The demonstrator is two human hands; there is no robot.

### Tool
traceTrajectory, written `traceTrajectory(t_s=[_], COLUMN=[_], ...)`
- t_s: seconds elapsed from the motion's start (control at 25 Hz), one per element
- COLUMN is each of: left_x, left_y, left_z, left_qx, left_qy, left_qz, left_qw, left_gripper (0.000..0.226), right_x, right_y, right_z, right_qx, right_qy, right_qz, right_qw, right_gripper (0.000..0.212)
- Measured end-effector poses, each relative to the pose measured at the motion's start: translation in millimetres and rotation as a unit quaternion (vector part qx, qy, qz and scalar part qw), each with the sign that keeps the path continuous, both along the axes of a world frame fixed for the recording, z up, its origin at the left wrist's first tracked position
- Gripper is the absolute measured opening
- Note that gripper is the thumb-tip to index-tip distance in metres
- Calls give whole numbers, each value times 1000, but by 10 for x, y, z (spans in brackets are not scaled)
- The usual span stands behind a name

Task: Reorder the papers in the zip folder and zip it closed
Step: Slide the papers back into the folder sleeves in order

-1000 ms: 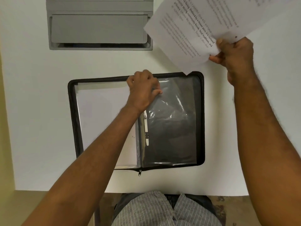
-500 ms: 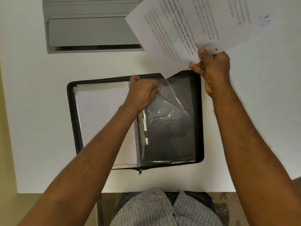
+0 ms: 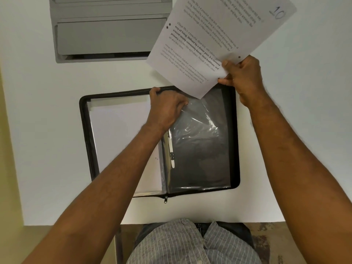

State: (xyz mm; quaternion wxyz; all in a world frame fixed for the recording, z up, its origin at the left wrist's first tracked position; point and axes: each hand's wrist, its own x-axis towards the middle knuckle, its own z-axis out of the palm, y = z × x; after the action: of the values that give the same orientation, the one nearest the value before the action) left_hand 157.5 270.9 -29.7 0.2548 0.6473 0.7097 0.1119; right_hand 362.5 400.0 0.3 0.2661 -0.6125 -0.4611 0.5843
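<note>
A black zip folder (image 3: pixel 83 134) lies open flat on the white table. Its left half holds a stack of white papers (image 3: pixel 118 134). Its right half shows a clear plastic sleeve (image 3: pixel 200 145) over the dark cover. My left hand (image 3: pixel 165 109) pinches the sleeve's top left corner near the spine and lifts it. My right hand (image 3: pixel 242 75) grips printed sheets (image 3: pixel 215 35) by their lower corner, held tilted above the folder's top right. The front sheet carries a handwritten 10. The zip pull (image 3: pixel 165 200) hangs at the folder's near edge.
A grey printer or tray unit (image 3: pixel 106 33) stands at the back of the table. A white clip strip (image 3: pixel 171 149) runs along the folder's spine. The table's near edge (image 3: pixel 76 221) sits just above my lap.
My right hand has brought the printed sheets down and left toward the folder. My left hand has raised the plastic sleeve's corner, which now bulges up.
</note>
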Motion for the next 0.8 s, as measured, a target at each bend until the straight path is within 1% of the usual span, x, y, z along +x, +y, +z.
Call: traceTrajectory(t_s=[0.08,0.24,0.36,0.52,0.68,0.8], left_x=[-3,-7,1,3,-64,-161], left_y=[14,57,99,154,190,163], left_z=[-5,-29,-22,-1,23,24], left_qx=[3,-1,-4,-9,-44,-72], left_qy=[2,18,39,63,75,94], left_qz=[2,14,26,42,36,33], left_qw=[1000,1000,999,997,996,992], left_gripper=[20,21,20,20,22,16], right_x=[-2,27,105,153,163,199], right_y=[34,74,156,264,330,383], right_z=[-19,-29,-9,19,21,11], right_qx=[-10,-23,3,22,13,10], right_qy=[-18,-64,-101,-156,-154,-150], right_qz=[21,102,134,199,246,244], right_qw=[1000,992,986,967,957,958], right_gripper=[38,43,42,38,39,39])
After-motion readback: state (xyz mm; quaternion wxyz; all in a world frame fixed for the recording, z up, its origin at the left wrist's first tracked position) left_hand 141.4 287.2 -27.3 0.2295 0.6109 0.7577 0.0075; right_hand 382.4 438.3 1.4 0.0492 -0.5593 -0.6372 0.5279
